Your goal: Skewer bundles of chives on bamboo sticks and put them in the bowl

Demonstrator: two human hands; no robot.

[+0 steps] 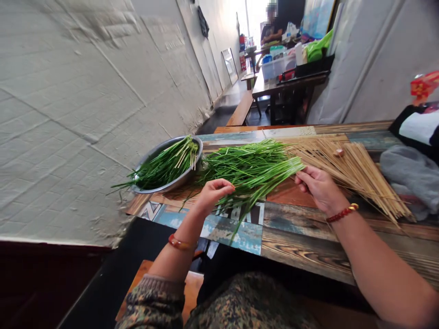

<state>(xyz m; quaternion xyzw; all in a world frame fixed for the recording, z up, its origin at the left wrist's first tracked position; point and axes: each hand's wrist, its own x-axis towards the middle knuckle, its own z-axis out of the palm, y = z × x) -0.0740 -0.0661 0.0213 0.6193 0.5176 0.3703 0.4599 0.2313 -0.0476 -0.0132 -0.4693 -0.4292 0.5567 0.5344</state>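
Note:
My right hand pinches a small bunch of chives by its pale stem ends, and the green leaves trail left over the table edge side. My left hand is closed in a pinch at the leaves; what lies between its fingertips is too small to make out. Behind both hands a loose heap of chives lies on the table. At the left, a metal bowl holds chives bundled on skewers, their tips hanging over its rim. Bamboo skewers are spread fanwise beyond my right hand.
The patchwork wooden table runs across in front of me, with a white wall close on the left. A grey plastic bag sits at the right. Farther back are a bench, a table with a plastic bin, and a seated person.

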